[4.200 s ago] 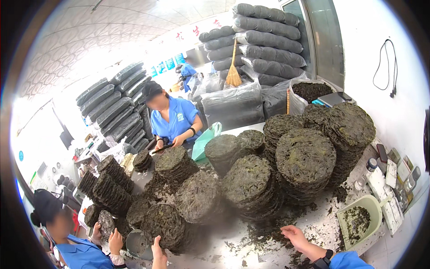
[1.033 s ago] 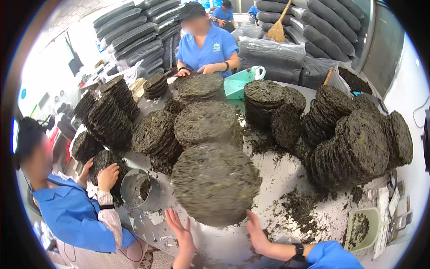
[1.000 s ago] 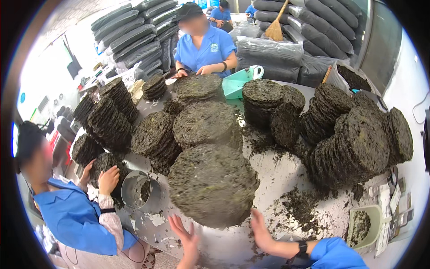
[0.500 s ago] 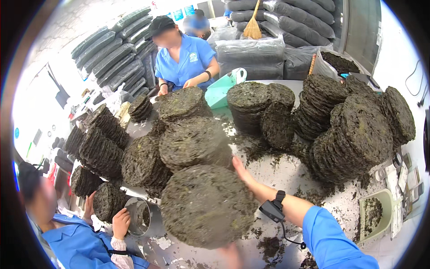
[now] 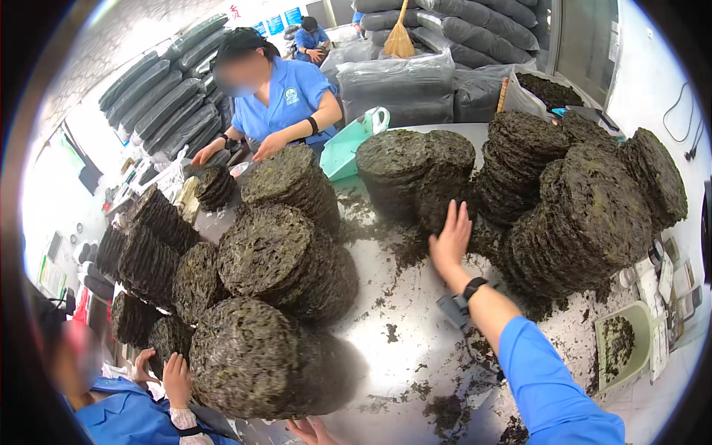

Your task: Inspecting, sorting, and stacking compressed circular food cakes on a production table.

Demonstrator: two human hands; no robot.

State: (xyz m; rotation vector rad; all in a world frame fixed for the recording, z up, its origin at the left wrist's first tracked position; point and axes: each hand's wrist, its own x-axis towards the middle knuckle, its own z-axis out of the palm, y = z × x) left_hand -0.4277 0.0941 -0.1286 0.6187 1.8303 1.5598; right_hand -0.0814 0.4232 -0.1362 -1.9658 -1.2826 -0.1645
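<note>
Round dried seaweed cakes stand in tall dark stacks on the metal table. My right hand [image 5: 451, 239] is open, its fingers spread, reaching to a leaning seaweed cake [image 5: 439, 196] against the back middle stack [image 5: 389, 174]; I cannot tell whether it touches. At the lower edge, only some fingers of my left hand [image 5: 311, 432] show, stretched out below the nearest seaweed stack [image 5: 245, 356]. That stack leans, its round top face toward me. Just behind it is another thick stack [image 5: 267, 252]. The rest of my left hand is out of view.
A co-worker's hand [image 5: 176, 380] is close to the near stack's left side. Another co-worker [image 5: 274, 104] works across the table near a green dustpan [image 5: 348, 152]. More stacks [image 5: 593, 215] stand right, beside a pale scoop [image 5: 638, 337]. Seaweed scraps litter the metal table [image 5: 386, 297].
My right hand has left the near stack's side and moved away to the back middle stack. The near stack now sits further left in view. The metal ring by the left co-worker is no longer visible.
</note>
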